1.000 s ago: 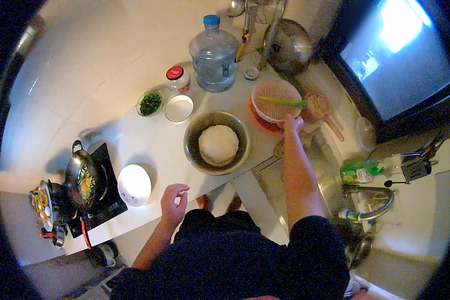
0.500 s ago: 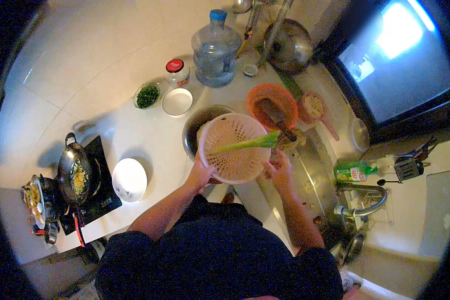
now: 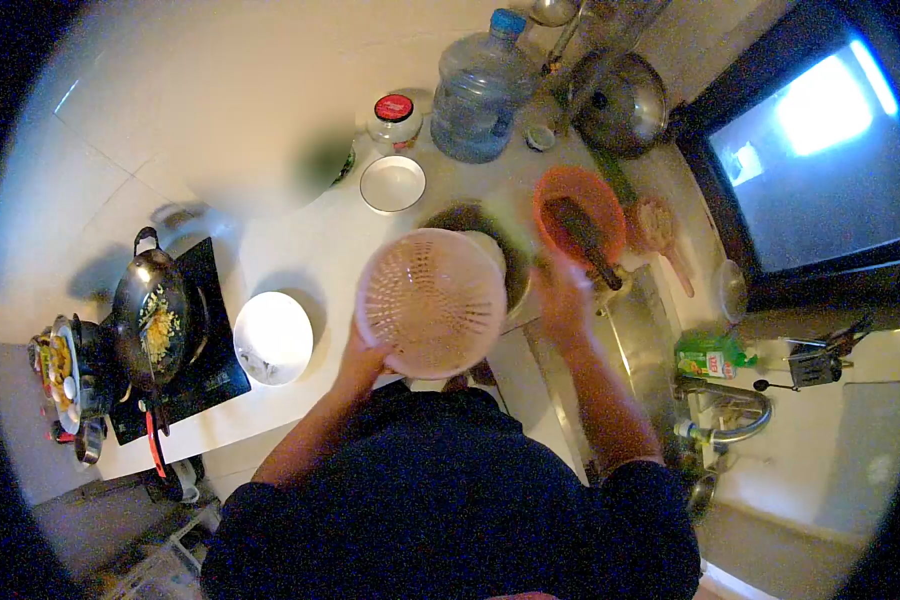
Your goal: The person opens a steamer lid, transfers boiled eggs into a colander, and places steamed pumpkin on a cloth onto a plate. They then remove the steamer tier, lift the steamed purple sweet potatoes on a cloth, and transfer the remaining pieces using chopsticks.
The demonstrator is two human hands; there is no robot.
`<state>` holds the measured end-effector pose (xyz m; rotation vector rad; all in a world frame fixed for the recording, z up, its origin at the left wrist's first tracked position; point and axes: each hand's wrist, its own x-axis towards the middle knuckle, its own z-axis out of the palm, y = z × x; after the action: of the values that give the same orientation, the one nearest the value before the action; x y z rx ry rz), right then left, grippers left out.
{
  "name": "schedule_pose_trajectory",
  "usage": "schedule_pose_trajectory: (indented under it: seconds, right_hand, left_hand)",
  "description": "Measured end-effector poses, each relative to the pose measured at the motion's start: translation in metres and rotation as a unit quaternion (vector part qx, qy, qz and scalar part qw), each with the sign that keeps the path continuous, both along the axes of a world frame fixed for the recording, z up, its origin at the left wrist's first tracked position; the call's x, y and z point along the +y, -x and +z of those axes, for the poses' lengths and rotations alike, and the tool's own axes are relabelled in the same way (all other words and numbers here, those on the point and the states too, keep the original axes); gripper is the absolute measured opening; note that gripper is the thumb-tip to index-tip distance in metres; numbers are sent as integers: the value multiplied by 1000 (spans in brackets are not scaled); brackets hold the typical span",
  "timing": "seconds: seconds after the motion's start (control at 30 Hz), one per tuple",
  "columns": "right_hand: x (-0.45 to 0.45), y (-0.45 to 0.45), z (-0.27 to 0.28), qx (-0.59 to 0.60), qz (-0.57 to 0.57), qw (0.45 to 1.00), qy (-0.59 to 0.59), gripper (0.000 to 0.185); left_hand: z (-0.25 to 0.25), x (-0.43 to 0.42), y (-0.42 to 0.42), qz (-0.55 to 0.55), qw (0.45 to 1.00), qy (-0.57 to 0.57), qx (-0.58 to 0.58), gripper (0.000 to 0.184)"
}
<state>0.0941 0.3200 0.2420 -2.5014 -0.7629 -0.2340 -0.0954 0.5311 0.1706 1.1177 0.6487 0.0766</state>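
Note:
My left hand (image 3: 370, 357) grips the lower left rim of a pink perforated colander (image 3: 432, 303), which looks empty inside. The colander overlaps the steel bowl (image 3: 518, 285), where part of the white dough (image 3: 494, 249) shows. To the right of the colander, my right hand (image 3: 564, 296) is smeared by motion. A pale green blur lies just above that hand; its shape is unclear. Beyond the hand, a dark-bladed knife (image 3: 580, 230) rests in the orange basin (image 3: 618, 205).
At the left are a wok (image 3: 154, 320) on a black cooktop (image 3: 225, 370) and a white bowl (image 3: 273, 338). Farther back stand a small bowl (image 3: 392, 184), a red-lidded jar (image 3: 394, 122) and a water jug (image 3: 482, 95). The sink (image 3: 625, 340) is at the right.
The colander came off the orange basin and moved left toward my body, uncovering the knife. My left hand took hold of it. The green stalk no longer lies in the colander; my right hand is apart from it.

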Motion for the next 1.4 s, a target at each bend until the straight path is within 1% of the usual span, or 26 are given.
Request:
schedule_pose_trajectory:
  seconds: [0.07, 0.13, 0.23, 0.3, 0.33, 0.4, 0.43, 0.53, 0.57, 0.67, 0.7, 0.73, 0.77, 0.8, 0.87, 0.9, 0.93, 0.97, 1.0, 1.07, 1.17, 1.23, 1.3, 1.33, 1.37, 1.4]
  right_hand:
    - [-14, -34, 7, 30, -105, 987, -118, 22]
    - [-55, -85, -44, 21, -151, 987, -59, 25]
    - [-87, -113, -91, 87, -203, 968, 116, 29]
    - [-93, -141, -108, 113, -201, 960, 157, 31]
    - [-84, -149, -104, 125, -202, 956, 174, 32]
    - [-73, -161, -95, 55, -170, 969, 173, 32]
    - [-64, -162, -85, 19, -150, 974, 171, 31]
    - [-37, -157, -81, -27, -81, 996, -12, 31]
    - [-31, -148, -85, -16, -49, 993, -105, 29]
    - [-10, -98, -79, 45, -5, 985, -168, 27]
    - [-5, -89, -88, 52, 5, 981, -188, 27]
    - [2, -77, -96, 60, 18, 976, -210, 26]
    - [13, -59, -91, 82, 44, 968, -234, 27]
    - [22, -40, -85, 103, 72, 958, -257, 28]
    - [38, -24, -104, 178, 118, 935, -283, 29]
    - [46, -16, -106, 166, 180, 927, -284, 30]
    - [57, -12, -110, 175, 207, 917, -294, 30]
    - [68, -3, -108, 184, 230, 908, -299, 30]
    - [80, 4, -107, 192, 250, 899, -305, 30]
    - [107, 38, -78, 211, 281, 889, -294, 27]
    - [148, 106, -49, 267, 303, 870, -282, 26]
    - [182, 138, -45, 277, 332, 866, -250, 26]
    - [212, 191, -36, 269, 375, 855, -237, 26]
    - [228, 218, -33, 266, 394, 848, -232, 25]
    - [241, 251, -19, 317, 389, 836, -222, 23]
    - [250, 287, -5, 321, 401, 830, -218, 23]
  left_hand:
    - [1, 18, 18, 22, 999, 18, 25, 68]
    - [2, 32, 36, 57, 997, 40, 40, 67]
    - [-5, 45, 60, 98, 993, -2, 58, 67]
    - [2, 44, 74, 121, 991, -3, 58, 67]
    - [5, 42, 78, 131, 990, -8, 56, 67]
    - [6, 32, 87, 152, 986, -19, 71, 67]
    - [9, 25, 91, 161, 985, -19, 64, 67]
    - [14, -3, 102, 218, 974, -8, 54, 66]
    - [15, -13, 106, 234, 970, -2, 63, 66]
    - [7, -41, 121, 270, 960, 18, 75, 70]
    - [0, -46, 127, 272, 959, 16, 79, 71]
    - [-1, -51, 137, 278, 957, 13, 81, 72]
    - [9, -56, 142, 281, 956, 37, 76, 73]
    - [14, -61, 149, 286, 956, 19, 67, 73]
    - [16, -66, 172, 292, 955, -17, 48, 74]
    - [3, -68, 188, 308, 950, -52, 32, 74]
    - [-26, -70, 195, 320, 943, -89, 17, 75]
    - [-30, -72, 201, 329, 936, -123, 5, 75]
    - [-33, -76, 207, 357, 929, -102, 9, 75]
    - [-18, -74, 221, 402, 914, -50, 6, 76]
    - [7, -63, 281, 396, 917, -50, 2, 76]
    - [9, -55, 313, 427, 903, -31, -37, 76]
    - [14, -48, 361, 461, 885, 2, -71, 76]
    - [26, -44, 382, 480, 873, 25, -81, 76]
    - [31, -39, 404, 496, 862, 49, -90, 76]
    - [29, -37, 435, 512, 853, 45, -88, 77]
